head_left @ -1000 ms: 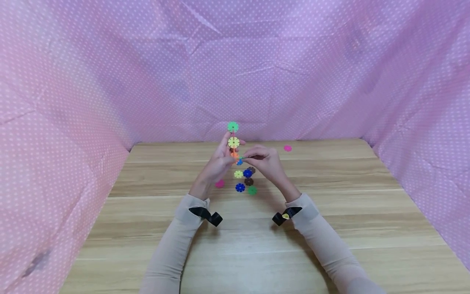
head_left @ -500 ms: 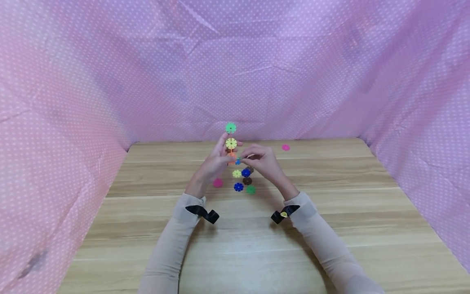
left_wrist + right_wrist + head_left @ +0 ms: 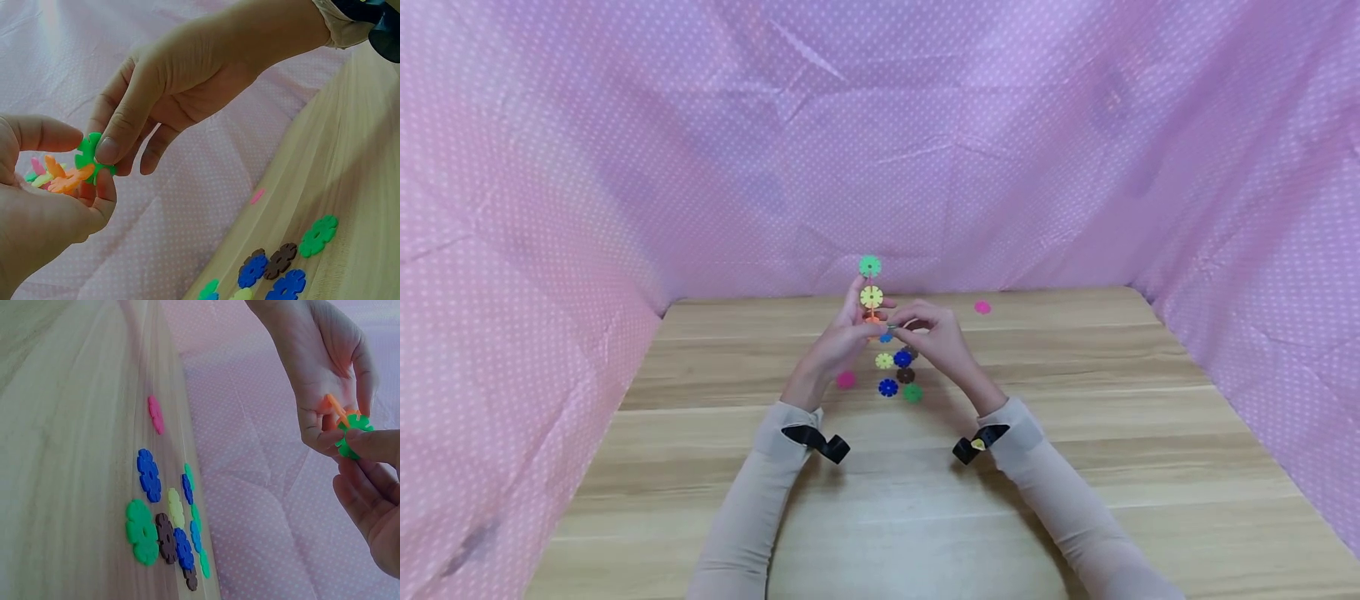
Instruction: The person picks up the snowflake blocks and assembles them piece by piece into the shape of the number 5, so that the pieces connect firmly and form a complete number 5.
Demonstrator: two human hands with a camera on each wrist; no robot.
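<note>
My left hand (image 3: 838,340) holds a chain of interlocked plastic notched discs above the table. A light green disc (image 3: 870,266) tops it, with a yellow disc (image 3: 872,297) below and orange discs (image 3: 67,179) at the near end by the thumb. My right hand (image 3: 938,333) pinches a green notched disc (image 3: 87,156) between thumb and forefinger, right at the edge of an orange one. In the right wrist view the green disc overlaps the orange piece, and the fingertips of both hands meet around it. The left fingers cover part of the chain.
Below the hands, loose discs lie on the wooden table (image 3: 880,500): blue (image 3: 888,387), green (image 3: 912,392), brown (image 3: 906,376) and yellow (image 3: 883,361). One pink disc (image 3: 846,380) lies left, another pink disc (image 3: 982,307) back right. Dotted pink cloth (image 3: 880,167) surrounds the table.
Both hands stay together at nearly the same place. The green disc in the right fingers has turned slightly and sits closer to the left thumb. The whole view has shifted slightly.
</note>
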